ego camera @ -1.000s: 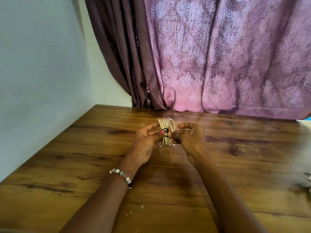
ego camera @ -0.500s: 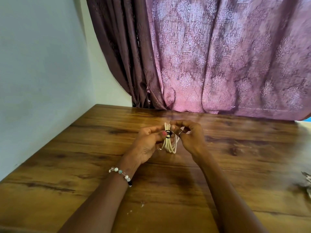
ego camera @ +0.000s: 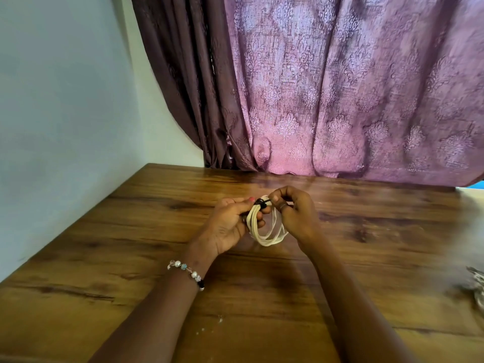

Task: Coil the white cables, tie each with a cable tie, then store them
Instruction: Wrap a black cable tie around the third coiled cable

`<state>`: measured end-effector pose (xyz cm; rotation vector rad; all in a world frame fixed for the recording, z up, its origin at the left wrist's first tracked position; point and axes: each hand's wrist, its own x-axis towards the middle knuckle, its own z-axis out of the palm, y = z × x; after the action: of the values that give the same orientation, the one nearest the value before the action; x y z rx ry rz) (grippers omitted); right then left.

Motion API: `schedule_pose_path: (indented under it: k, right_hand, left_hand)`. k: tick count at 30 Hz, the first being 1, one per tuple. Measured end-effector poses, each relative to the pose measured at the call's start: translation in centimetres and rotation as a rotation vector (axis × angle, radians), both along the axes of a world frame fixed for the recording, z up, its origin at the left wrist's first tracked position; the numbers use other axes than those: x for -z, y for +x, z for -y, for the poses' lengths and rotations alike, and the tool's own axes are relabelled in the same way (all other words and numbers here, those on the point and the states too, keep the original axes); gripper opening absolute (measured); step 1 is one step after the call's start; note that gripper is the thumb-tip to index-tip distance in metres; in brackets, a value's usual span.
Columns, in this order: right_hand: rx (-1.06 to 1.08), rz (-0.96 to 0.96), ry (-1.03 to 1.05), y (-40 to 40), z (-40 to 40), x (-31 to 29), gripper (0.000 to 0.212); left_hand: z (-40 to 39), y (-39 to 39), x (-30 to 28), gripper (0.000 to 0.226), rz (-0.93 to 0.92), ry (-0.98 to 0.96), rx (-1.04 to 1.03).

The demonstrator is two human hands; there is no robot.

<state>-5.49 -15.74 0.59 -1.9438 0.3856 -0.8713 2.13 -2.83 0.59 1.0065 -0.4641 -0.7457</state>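
Two hands meet above the middle of a wooden table [ego camera: 104,252], seen from the single head view. Between them hangs a coiled white cable [ego camera: 264,229], its loops drooping down toward the wood, though whether they touch it is hard to tell. A black cable tie [ego camera: 262,202] wraps the top of the coil. The left hand [ego camera: 230,226] grips the left side of the coil, fingers curled around the strands and thumb pressed near the tie. The right hand [ego camera: 296,213] pinches at the tie from the right with thumb and forefinger; a ring [ego camera: 283,206] sits on one of its fingers. A beaded bracelet [ego camera: 186,271] circles the left wrist.

No brand, label or readable writing shows anywhere.

The table has a brown wood-grain top with dark knots and streaks, and a few small pale specks [ego camera: 209,324] lie near the front between the forearms. At the far right edge a blurred grey-and-white thing [ego camera: 478,284] rests on the table; what it is cannot be made out. Behind the table hangs a purple curtain [ego camera: 340,87] with a raised floral pattern, darker in its folds on the left. A plain pale wall [ego camera: 60,113] runs along the left side and meets the table's edge.
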Motion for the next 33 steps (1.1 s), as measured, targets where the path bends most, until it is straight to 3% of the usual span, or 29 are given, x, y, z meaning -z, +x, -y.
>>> schedule_pose_path:
  k: [13,16,20,23,29,33]
  right_hand:
    - [-0.082,0.039,0.294,0.0,0.3,0.0,0.023]
    - [-0.157,0.043,0.279,-0.5,0.6,-0.2,0.009]
    - [-0.344,0.118,0.348,-1.0,0.9,-0.8,0.031]
    - [-0.451,0.054,0.24,-1.7,0.8,-0.9,0.031]
    - [-0.32,-0.035,0.359,-2.5,0.8,-1.0,0.024]
    - [-0.136,-0.05,0.387,-2.9,0.4,-0.5,0.018]
  left_hand:
    - [0.2,0.3,0.3,0.021,-0.01,0.002,-0.085]
    - [0.0,0.5,0.2,0.023,0.015,0.004,-0.077]
    - [-0.1,0.3,-0.1,0.024,-0.005,-0.054,-0.015]
    - [-0.5,0.4,-0.3,0.021,-0.006,-0.085,0.077]
    - [-0.8,0.6,0.0,0.045,0.029,-0.006,0.018]
    - [-0.5,0.1,0.7,0.041,0.163,0.221,-0.039]
